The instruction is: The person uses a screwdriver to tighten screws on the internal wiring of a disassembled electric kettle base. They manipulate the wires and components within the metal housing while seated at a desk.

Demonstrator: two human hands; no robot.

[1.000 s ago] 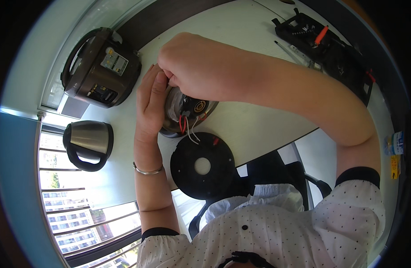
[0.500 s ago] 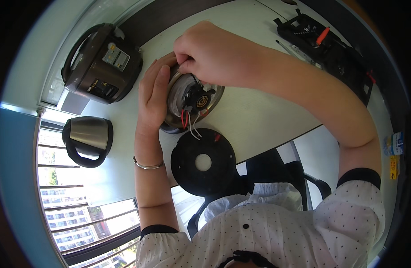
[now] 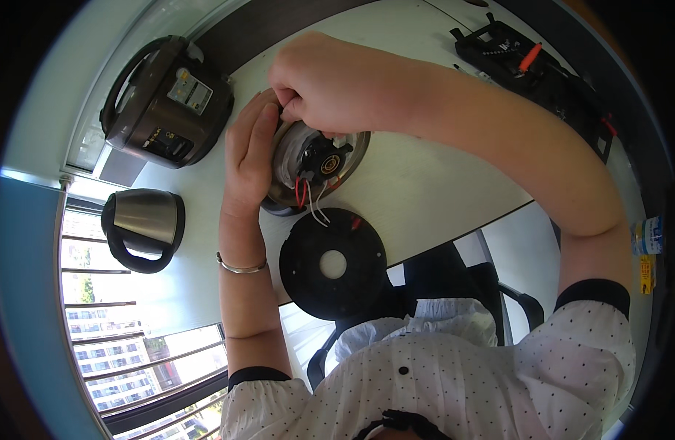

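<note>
My left hand [image 3: 251, 150] is wrapped along the left side of a round metal appliance base [image 3: 352, 165], its fingers closed against the rim. Curled fingers of my right hand [image 3: 319, 84] pinch at the top rim of that base; what they hold is hidden behind them. Inside the base is a black part [image 3: 315, 154] with a ring-shaped centre. Red and white wires [image 3: 312, 202] hang from it toward a flat black disc [image 3: 334, 293] with a round centre hole, lying at the table's near edge with a small red piece on it.
A brown electric cooker [image 3: 161, 106] stands back left, a steel kettle [image 3: 139, 220] below it. An open black tool case [image 3: 535, 81] with a red-handled tool is at the back right of the white table [image 3: 425, 183]. A black chair [image 3: 440, 268] is below; a window is at left.
My right hand has moved upward, shifting right and then slightly back left. More of the base and its black part shows beneath it. My left fingers remain along the rim.
</note>
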